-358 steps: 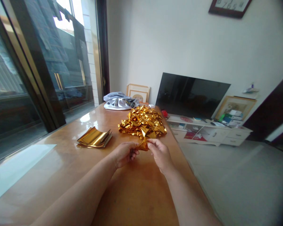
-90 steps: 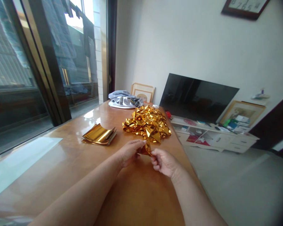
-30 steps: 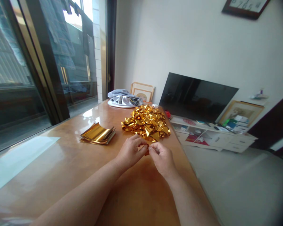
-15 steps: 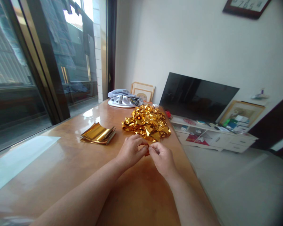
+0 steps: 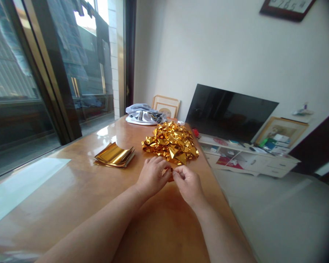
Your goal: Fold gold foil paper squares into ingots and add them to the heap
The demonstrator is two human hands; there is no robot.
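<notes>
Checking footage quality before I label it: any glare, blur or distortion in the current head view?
Head view: white glare on the tabletop by the glass door, bright glints on the gold foil pile, dark corners at right, wide-angle stretching toward the edges, and fine detail slightly soft throughout.

The left hand (image 5: 152, 176) and right hand (image 5: 188, 183) are bare (as are the rounded, tapering forearms (image 5: 98, 221)).

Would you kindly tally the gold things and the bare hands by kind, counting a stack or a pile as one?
Stack of sheets: 1
Pile of folded pieces: 1
Held piece, mostly hidden by the fingers: 1
Hands, left hand and right hand: 2
Total: 5
</notes>
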